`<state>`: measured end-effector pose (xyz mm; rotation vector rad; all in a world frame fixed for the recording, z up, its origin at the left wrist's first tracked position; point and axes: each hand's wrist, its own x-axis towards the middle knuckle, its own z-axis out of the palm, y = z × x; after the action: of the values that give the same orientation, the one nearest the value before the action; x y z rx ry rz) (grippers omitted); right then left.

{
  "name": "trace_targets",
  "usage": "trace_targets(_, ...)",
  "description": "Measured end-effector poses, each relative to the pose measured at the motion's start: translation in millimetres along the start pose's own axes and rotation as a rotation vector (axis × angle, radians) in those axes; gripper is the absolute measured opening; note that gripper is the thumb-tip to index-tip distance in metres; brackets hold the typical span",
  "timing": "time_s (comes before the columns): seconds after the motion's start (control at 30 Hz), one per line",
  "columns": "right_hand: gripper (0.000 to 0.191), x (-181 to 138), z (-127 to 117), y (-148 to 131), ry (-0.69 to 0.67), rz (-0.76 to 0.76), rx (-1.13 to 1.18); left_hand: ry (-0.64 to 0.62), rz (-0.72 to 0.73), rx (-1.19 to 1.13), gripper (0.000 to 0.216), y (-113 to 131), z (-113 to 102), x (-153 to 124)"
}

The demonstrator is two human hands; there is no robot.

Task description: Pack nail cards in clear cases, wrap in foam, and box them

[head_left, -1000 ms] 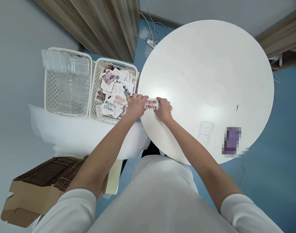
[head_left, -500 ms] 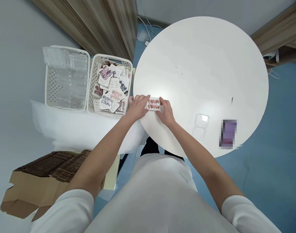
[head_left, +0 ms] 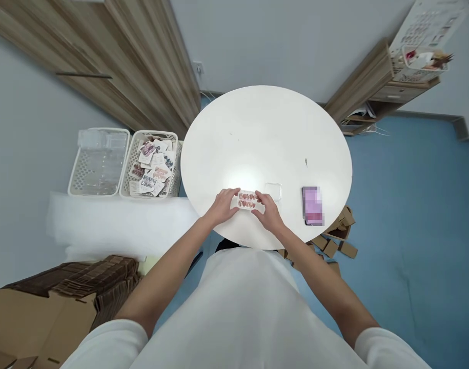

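Between my two hands is a small white card of press-on nails [head_left: 247, 200], with two rows of reddish-pink nails facing up. My left hand [head_left: 223, 206] pinches its left edge between thumb and fingers. On the opposite edge, my right hand [head_left: 268, 211] grips it the same way. The card is over the near part of the round white table [head_left: 265, 133]. Just beyond my right hand lies a clear plastic case [head_left: 273, 191], its lower part hidden by that hand.
A blurred purple phone-like object [head_left: 313, 206] lies right on the table. To the left stand a basket of nail cards [head_left: 128, 171] and a basket of clear cases [head_left: 73, 171]. Flattened cardboard boxes [head_left: 38, 318] are stacked at lower left, and cardboard pieces [head_left: 330, 248] lie on the floor.
The camera view has shifted, showing more of the room and shelf. The nail card, still in both hands, has moved right along the table, closer to the clear case.
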<state>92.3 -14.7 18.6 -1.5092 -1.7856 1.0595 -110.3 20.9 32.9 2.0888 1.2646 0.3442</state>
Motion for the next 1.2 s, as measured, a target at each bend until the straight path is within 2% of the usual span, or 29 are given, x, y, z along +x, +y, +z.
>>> trace_targets(0.2, 0.06, -45, -45, 46, -0.08, 0.119, -0.08, -0.112, -0.035, 0.053, 0.057, 46, 53, 10)
trace_targets(0.33, 0.058, -51, -55, 72, -0.077, 0.11, -0.193, -0.113, -0.072, 0.14, 0.058, 56, 80, 19)
trace_targets(0.43, 0.058, -49, -57, 85, -0.098, 0.126, -0.263, -0.124, -0.098, 0.195, 0.057, 58, 93, 26)
trace_targets(0.73, 0.059, -33, -55, 104, -0.15, 0.119, -0.349, -0.159, -0.164, 0.3, 0.055, 60, 103, 43)
trace_targets(1.2, 0.059, -31, -56, 108, -0.179, 0.123, -0.373, -0.208, -0.22, 0.3, 0.059, 58, 106, 41)
